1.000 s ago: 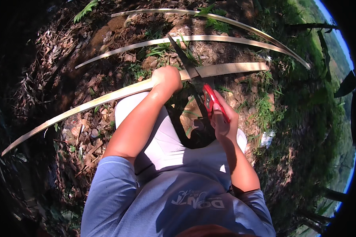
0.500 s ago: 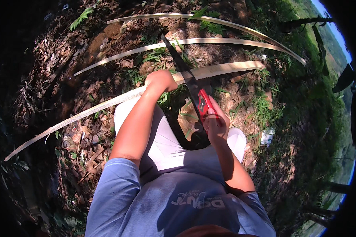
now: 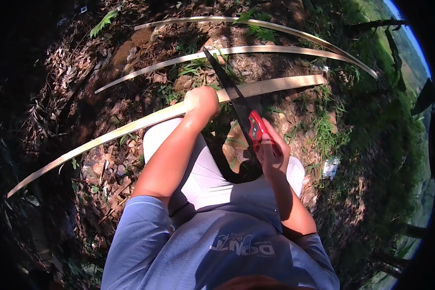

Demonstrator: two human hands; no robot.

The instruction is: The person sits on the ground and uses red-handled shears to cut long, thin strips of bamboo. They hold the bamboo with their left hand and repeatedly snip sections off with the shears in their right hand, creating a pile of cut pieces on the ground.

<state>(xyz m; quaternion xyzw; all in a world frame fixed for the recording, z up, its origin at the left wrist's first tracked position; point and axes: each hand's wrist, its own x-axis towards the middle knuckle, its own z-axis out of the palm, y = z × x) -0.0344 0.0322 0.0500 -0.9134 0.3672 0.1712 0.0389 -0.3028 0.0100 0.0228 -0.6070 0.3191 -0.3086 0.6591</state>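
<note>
A long pale wooden strip (image 3: 130, 124) runs from the lower left to the upper right, passing over my left knee. My left hand (image 3: 201, 101) is closed around its middle. Just right of that hand, the dark blade of a handsaw (image 3: 232, 90) lies across the strip, its tip pointing up and to the left. My right hand (image 3: 272, 153) is wrapped round the saw's red and black handle, over the gap between my knees. Whether the blade has cut into the wood cannot be made out.
Two more thin pale strips (image 3: 188, 57) (image 3: 217, 19) lie on the ground farther off, meeting toward the right. Dry leaves and stones (image 3: 101, 169) cover the ground, with grass (image 3: 326, 130) at the right. A small white piece of litter (image 3: 330, 167) lies beside my right knee.
The saw and my right hand have drawn back slightly, toward me and to the right. My left hand keeps its grip on the strip. The whole view has shifted a little.
</note>
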